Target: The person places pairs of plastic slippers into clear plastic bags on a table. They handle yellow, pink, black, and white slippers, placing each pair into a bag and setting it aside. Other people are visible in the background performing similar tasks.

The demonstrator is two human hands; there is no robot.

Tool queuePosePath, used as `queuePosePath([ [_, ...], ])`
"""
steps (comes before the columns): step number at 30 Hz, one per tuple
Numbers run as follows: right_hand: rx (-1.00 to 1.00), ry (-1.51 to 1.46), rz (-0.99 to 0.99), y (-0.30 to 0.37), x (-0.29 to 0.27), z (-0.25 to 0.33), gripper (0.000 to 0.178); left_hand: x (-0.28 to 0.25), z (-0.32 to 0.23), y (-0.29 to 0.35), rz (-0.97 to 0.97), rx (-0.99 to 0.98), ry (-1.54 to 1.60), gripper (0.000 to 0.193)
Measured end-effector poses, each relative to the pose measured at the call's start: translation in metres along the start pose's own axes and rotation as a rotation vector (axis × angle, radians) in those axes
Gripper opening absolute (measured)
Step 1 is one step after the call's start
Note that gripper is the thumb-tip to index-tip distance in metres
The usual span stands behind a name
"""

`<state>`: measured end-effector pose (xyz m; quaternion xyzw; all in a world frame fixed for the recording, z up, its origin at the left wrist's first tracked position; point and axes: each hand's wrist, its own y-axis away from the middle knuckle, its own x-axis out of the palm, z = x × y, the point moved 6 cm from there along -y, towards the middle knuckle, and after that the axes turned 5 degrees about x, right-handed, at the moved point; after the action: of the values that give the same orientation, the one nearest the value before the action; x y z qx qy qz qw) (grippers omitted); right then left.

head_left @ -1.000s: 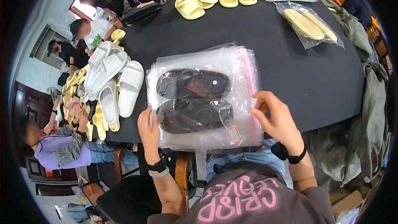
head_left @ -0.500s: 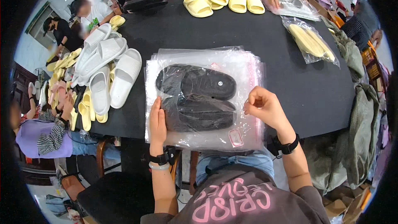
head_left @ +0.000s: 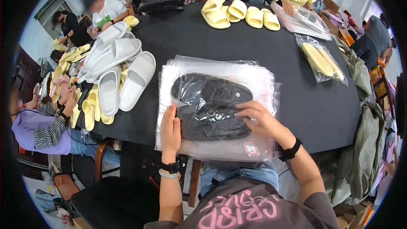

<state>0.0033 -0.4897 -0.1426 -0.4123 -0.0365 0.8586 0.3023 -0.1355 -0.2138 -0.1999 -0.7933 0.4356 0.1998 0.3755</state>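
Note:
A pair of black slippers (head_left: pixel 212 91) lies side by side inside a clear plastic bag, its film creased and shiny over them. Beneath it is a stack of clear plastic bags (head_left: pixel 265 74) with a small red-and-white label near its lower right corner. Against the left end of the slippers rests my left hand (head_left: pixel 171 129), fingers straight and lying along the bag. My right hand (head_left: pixel 263 121) is over the other end, fingers loosely bent and apart, fingertips touching the film. Neither hand grips anything that I can see.
Grey slippers (head_left: pixel 137 80) and yellow slippers (head_left: pixel 89 112) are piled at the left of the black table (head_left: pixel 313 114). More yellow slippers (head_left: pixel 237 9) stand at the far edge. A bagged yellow pair (head_left: pixel 322 59) lies far right. Several people work around the table.
My right hand has opened from a pinch beside the bag and moved left onto its right end. The film now covers the slippers further right. My left hand stays at the left end.

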Motion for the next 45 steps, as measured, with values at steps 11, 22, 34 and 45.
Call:
queuePosePath([
  [11,-0.220,0.404,0.250,-0.073,0.075,0.008,0.033,0.000,-0.004,-0.002,-0.053,0.084,0.030,0.043],
  [22,0.031,0.345,0.168,0.038,-0.020,0.004,0.030,0.023,0.002,0.000,0.126,0.126,-0.302,0.065],
  [34,0.493,0.399,-0.447,0.144,-0.125,0.049,0.025,0.024,-0.023,0.001,0.145,0.025,-0.695,0.073],
  [45,0.172,0.352,-0.392,-0.024,0.049,0.090,0.048,0.032,0.010,0.023,0.196,0.285,-0.755,0.067],
])
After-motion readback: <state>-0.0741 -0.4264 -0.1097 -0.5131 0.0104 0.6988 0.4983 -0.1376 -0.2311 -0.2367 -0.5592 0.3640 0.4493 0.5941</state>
